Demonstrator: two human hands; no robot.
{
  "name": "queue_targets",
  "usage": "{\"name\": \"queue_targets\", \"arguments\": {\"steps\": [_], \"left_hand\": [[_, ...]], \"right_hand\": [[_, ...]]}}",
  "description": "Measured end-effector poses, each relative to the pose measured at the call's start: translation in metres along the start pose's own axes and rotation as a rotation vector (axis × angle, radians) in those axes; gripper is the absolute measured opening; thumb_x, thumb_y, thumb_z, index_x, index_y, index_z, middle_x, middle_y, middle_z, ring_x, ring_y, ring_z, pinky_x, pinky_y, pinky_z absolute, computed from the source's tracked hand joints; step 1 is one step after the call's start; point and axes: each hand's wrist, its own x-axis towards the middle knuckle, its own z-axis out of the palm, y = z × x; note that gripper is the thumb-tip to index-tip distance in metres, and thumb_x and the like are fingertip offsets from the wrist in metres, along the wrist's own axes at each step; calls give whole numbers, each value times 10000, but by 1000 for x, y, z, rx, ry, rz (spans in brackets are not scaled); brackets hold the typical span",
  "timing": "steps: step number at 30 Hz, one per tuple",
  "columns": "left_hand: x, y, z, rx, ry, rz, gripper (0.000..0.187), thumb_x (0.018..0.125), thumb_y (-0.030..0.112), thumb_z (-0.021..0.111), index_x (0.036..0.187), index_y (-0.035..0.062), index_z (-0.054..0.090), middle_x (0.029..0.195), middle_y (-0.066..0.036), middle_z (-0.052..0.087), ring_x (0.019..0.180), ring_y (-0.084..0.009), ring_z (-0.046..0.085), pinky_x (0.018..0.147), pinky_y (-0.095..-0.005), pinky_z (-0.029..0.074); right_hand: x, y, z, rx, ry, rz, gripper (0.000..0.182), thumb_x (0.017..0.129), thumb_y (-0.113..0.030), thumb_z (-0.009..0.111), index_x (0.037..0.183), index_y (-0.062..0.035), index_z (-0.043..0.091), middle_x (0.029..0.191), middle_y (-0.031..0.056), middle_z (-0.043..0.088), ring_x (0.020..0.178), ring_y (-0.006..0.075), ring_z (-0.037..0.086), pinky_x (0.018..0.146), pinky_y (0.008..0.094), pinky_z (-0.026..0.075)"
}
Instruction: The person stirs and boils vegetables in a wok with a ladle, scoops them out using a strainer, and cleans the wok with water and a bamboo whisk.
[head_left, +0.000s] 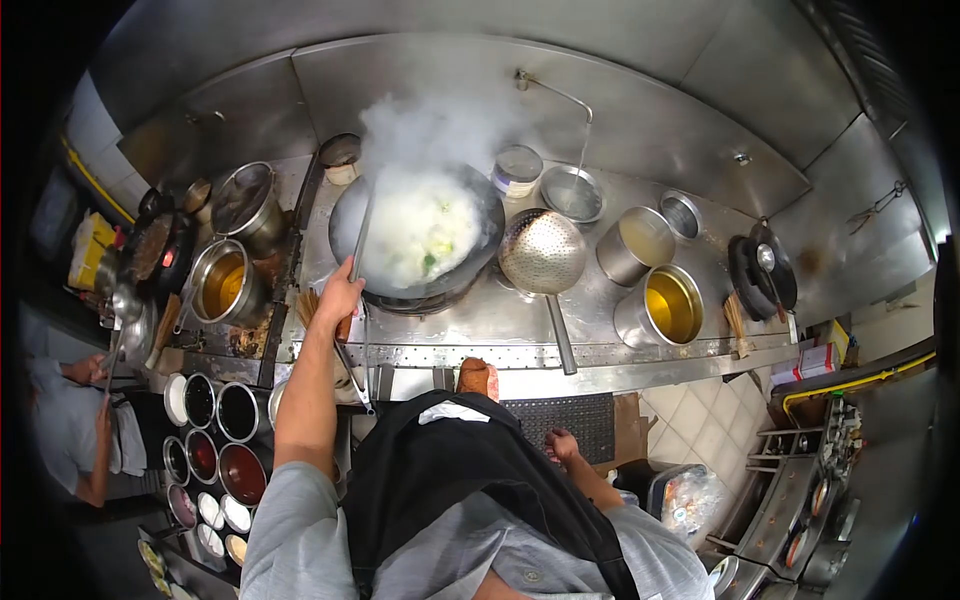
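Observation:
My left hand (341,292) is closed round the wooden grip of a long-handled wok tool (366,225). Its metal shaft reaches up over the left side of a large black wok (480,275); steam hides the far end. Pale food with green pieces (435,245) lies in the wok under thick white steam. Low beside the black apron, my right hand (562,446) hangs away from the stove with its fingers curled in, and no object shows in it. A perforated strainer (543,250) rests just right of the wok, its handle pointing toward me.
Right of the strainer stand metal pots, one with yellow oil (672,308). Another oil pot (222,285) is at left. Several sauce containers (240,412) sit below it. A co-worker (75,420) stands at far left. A tap (588,115) overhangs the stove's back.

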Motion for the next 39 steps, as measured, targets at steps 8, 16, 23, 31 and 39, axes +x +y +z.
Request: {"name": "queue_targets", "arguments": {"steps": [8,16,23,31,39], "left_hand": [[-32,24,-47,253,-327,-45,699,894,108,653,1539,205,401,821,-178,695,524,-214,607,565,-359,522],[-107,19,-69,457,-104,155,664,877,178,699,1494,201,455,1129,-290,663,1091,-454,621,940,-471,490],[-175,24,-105,167,-148,15,655,884,94,672,1499,185,465,1018,-220,718,855,-270,699,810,-346,526],[-206,22,-142,237,-271,-108,660,881,112,701,1496,184,472,897,-140,687,710,-210,630,688,-343,513],[-151,18,-63,585,-212,-45,619,897,202,666,1483,244,469,1146,-258,674,1087,-421,639,942,-448,507]], "right_hand": [[3,-60,-48,453,189,-251,259,1002,-328,568,1167,-128,561,865,39,675,635,138,624,478,293,494],[-11,-179,-56,613,116,-363,345,1002,-372,565,1272,-158,553,1049,41,661,855,141,610,717,351,494],[1,-226,-41,293,-57,-317,390,983,-380,590,1309,-168,553,1068,25,674,897,154,635,740,360,496],[-2,-217,-13,310,-333,-274,194,992,-236,558,1148,-124,577,976,107,721,766,195,684,614,325,536],[-36,-238,10,712,-465,-130,192,932,-214,591,1077,-89,594,852,57,666,657,162,602,568,294,493]]}}
